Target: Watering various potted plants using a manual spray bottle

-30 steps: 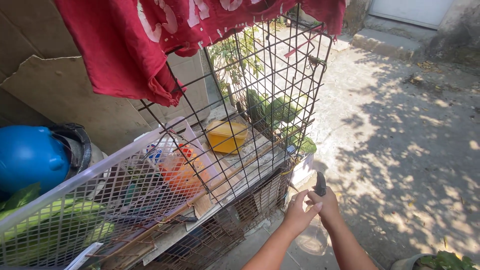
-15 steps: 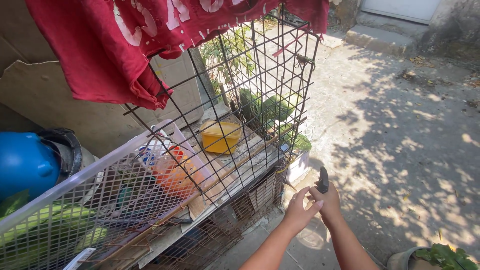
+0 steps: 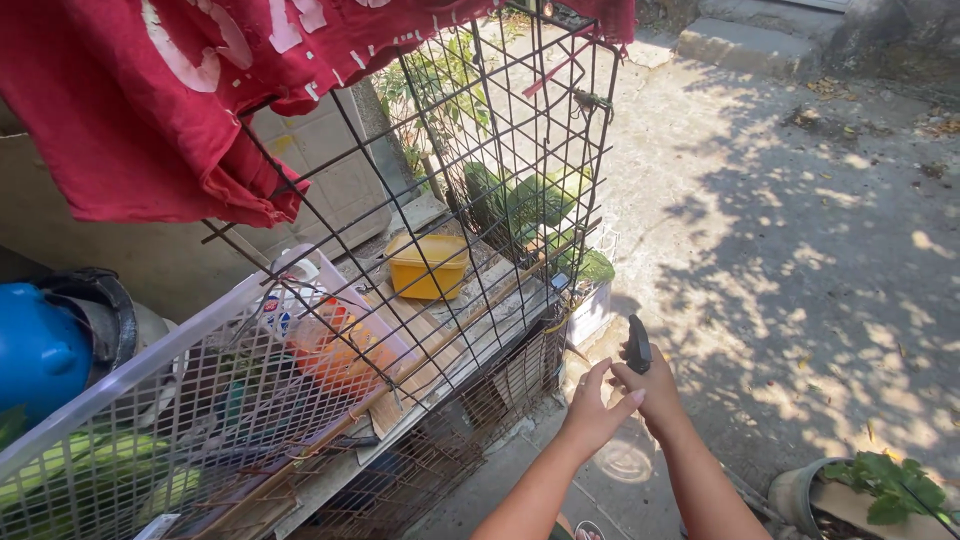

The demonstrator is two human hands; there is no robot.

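Observation:
My right hand (image 3: 660, 395) grips a small black object (image 3: 637, 345) that sticks up above the fist; I cannot tell what kind of tool it is. My left hand (image 3: 594, 410) rests against the right one, fingers touching it near the black object. Both hands hover low, just right of a wire cage (image 3: 470, 200) set on a rough bench. Behind the mesh sit a yellow plastic tub (image 3: 428, 265) and green leafy plants (image 3: 530, 205).
A red cloth (image 3: 150, 110) hangs over the cage top. A white mesh basket (image 3: 180, 400) holds an orange bottle (image 3: 335, 350) and greens. A blue helmet (image 3: 45, 345) lies at the left. A potted plant (image 3: 880, 485) stands bottom right on sunlit concrete ground (image 3: 800, 250).
The view has drifted right and downward, so the cage and cloth shifted left in frame. My hands stay joined around the black object, slightly higher than before.

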